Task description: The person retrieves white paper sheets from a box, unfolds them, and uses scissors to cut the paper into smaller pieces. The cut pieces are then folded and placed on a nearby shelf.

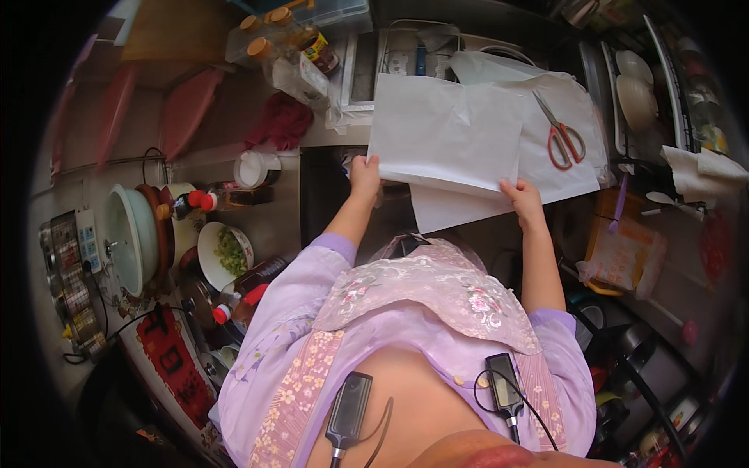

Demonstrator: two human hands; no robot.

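Note:
My left hand (365,176) grips the near left corner of a white paper sheet (439,131), while my right hand (522,200) pinches its near right corner between thumb and fingers. The near edge of that sheet is slightly folded up between them. Beneath it and to the right spreads more white paper (556,152). On this lower paper, right of the held sheet, rest scissors (563,136) with red-and-grey handles, their blades closed and pointing away from me. What lies under the papers is mostly hidden.
Cork-topped bottles (298,76) and a dark red cloth (282,121) lie at the back left. Left of me are a bowl of chopped greens (231,251), red-capped bottles (231,196) and a plastic tub (256,169). White bowls (636,96) stand in a rack at right.

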